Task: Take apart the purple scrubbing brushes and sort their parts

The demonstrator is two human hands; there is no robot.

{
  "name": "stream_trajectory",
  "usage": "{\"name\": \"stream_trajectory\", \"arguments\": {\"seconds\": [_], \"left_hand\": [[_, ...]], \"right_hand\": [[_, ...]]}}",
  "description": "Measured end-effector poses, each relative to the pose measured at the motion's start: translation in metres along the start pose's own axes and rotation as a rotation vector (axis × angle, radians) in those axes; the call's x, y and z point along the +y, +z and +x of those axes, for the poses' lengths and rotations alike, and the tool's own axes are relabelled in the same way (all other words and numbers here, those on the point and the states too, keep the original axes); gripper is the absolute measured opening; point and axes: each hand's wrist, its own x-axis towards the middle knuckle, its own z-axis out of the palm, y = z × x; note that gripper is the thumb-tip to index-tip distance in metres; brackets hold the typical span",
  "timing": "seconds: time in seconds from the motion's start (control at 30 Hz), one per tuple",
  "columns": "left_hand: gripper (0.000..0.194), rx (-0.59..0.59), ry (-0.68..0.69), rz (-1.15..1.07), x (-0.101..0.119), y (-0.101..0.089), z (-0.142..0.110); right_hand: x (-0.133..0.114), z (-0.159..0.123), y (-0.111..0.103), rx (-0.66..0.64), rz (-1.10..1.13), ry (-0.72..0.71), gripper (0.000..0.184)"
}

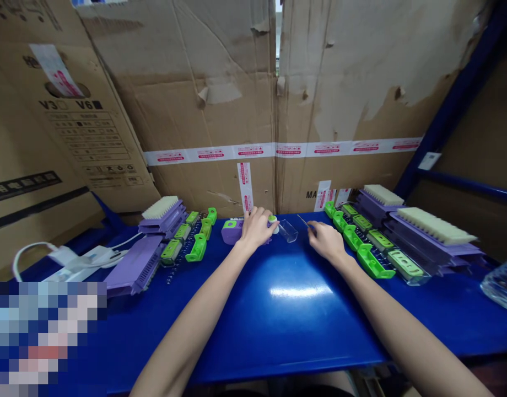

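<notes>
My left hand is closed over a purple and green plastic piece, which lies at the back of the blue table. Its fingers hide much of that piece, and a small round green-and-white part shows beside the fingertips. Just right of it sits a small clear plastic box. My right hand pinches a thin, dark, pointed tool, its tip angled toward the back; the exact kind cannot be made out.
Purple brush parts with cream bristles are stacked on the right, with more purple parts on the left. Rows of green clips, springs and green-topped clear boxes flank both hands. A white power strip lies left; cardboard stands behind.
</notes>
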Motion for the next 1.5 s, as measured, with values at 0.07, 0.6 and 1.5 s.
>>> {"name": "stream_trajectory", "arguments": {"seconds": [0.07, 0.6, 1.5], "left_hand": [[0.025, 0.042, -0.047, -0.061, 0.003, -0.002, 0.001], [0.033, 0.132, -0.12, -0.317, 0.027, -0.014, -0.005], [0.046, 0.214, -0.048, 0.106, -0.053, -0.004, -0.053]], "right_hand": [[0.001, 0.0, 0.003, -0.079, -0.058, 0.044, 0.032], [-0.048, -0.012, 0.013, 0.322, 0.577, -0.357, 0.037], [-0.036, -0.003, 0.026, 0.31, 0.098, -0.212, 0.023]]}}
